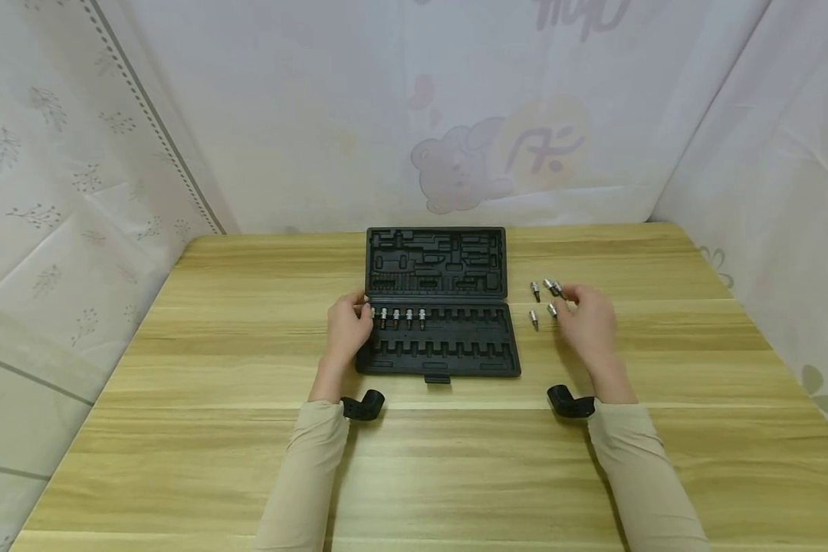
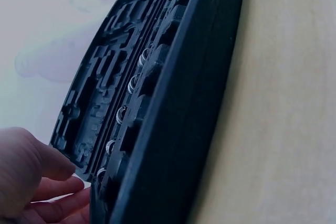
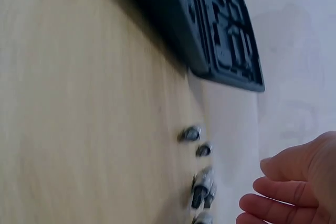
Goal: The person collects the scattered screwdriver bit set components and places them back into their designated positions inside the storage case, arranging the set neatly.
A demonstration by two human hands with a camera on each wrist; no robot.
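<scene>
A black plastic case [image 1: 465, 330] lies unfolded on the table, its lid [image 1: 436, 261] to the back. Several silver bit sockets [image 1: 409, 318] stand in the left part of its upper row of slots. At the case's left edge rests my left hand [image 1: 348, 326], with thumb and loosely bent fingers [image 2: 58, 163] against the corner by the hinge. My right hand [image 1: 589, 322] is over a small group of loose bit sockets [image 1: 535, 291] to the right of the case. Its thumb and fingers [image 3: 283, 169] are apart, and nothing shows between them in the right wrist view.
The wooden table [image 1: 448, 468] has a pale printed cloth [image 1: 317, 115] behind it and more at both sides. A black wrist mount [image 1: 364, 406] sits on the left wrist, another mount [image 1: 570, 402] on the right. The case latch [image 1: 438, 379] points toward me.
</scene>
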